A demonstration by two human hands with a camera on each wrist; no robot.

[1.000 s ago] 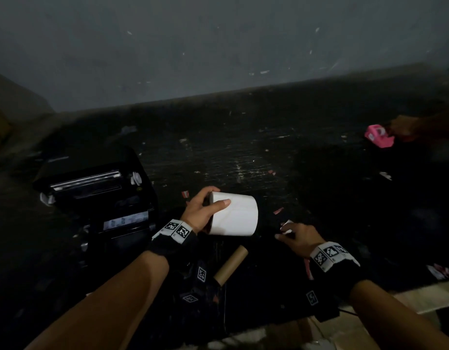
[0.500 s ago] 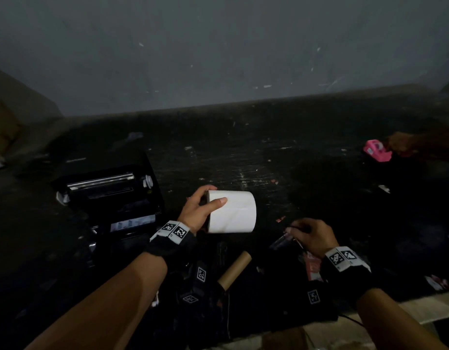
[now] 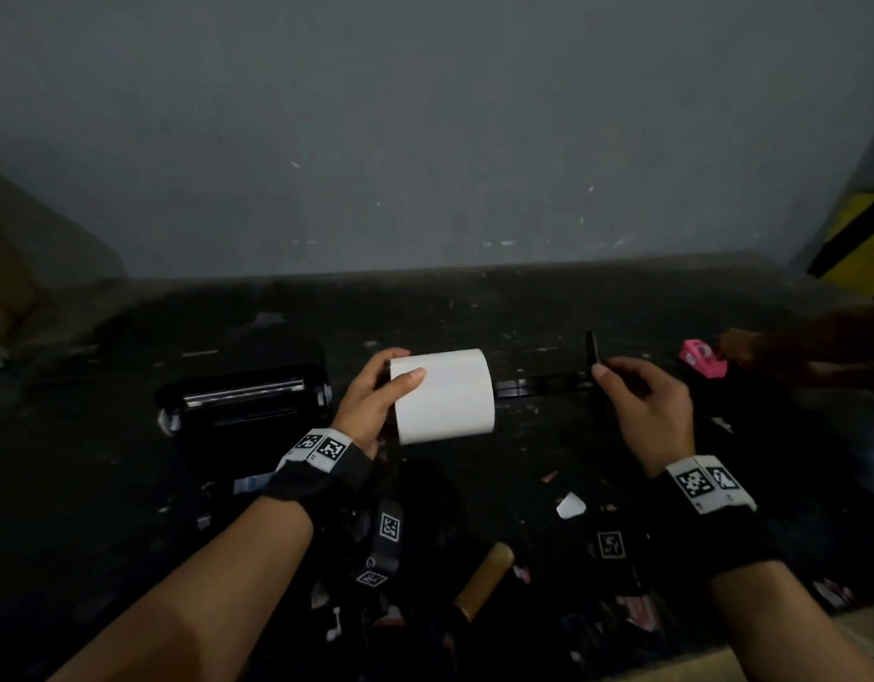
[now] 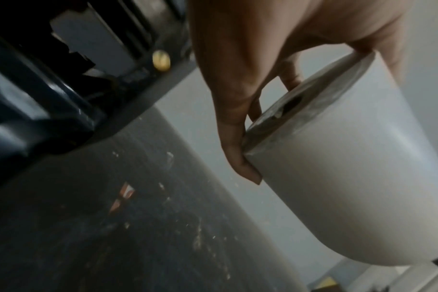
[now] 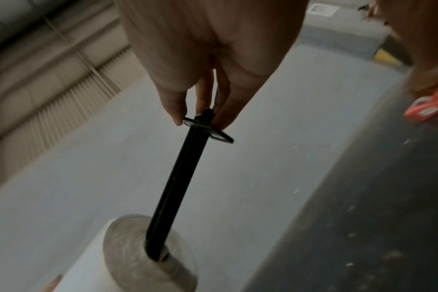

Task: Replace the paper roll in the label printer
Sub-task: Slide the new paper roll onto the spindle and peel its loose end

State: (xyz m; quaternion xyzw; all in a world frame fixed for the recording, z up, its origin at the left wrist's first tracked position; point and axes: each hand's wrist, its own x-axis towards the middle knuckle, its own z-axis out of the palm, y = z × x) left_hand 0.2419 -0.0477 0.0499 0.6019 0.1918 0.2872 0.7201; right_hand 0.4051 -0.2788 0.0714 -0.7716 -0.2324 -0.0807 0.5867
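Now raised, spindle (image 3: pixel 543 384) entering paper roll (image 3: pixel 442 395)

Dim, noisy frames; soft motion blur, wide-angle bending at edges.

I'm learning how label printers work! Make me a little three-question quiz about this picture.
1. True or false: the black spindle has its tip inside the core of the white paper roll.
2. Which hand grips the roll: A) left hand B) right hand?
3. Fill in: the empty brown cardboard tube lies on the ____.

Key: 1 true; 2 A; 3 table, near the person, not in the printer.
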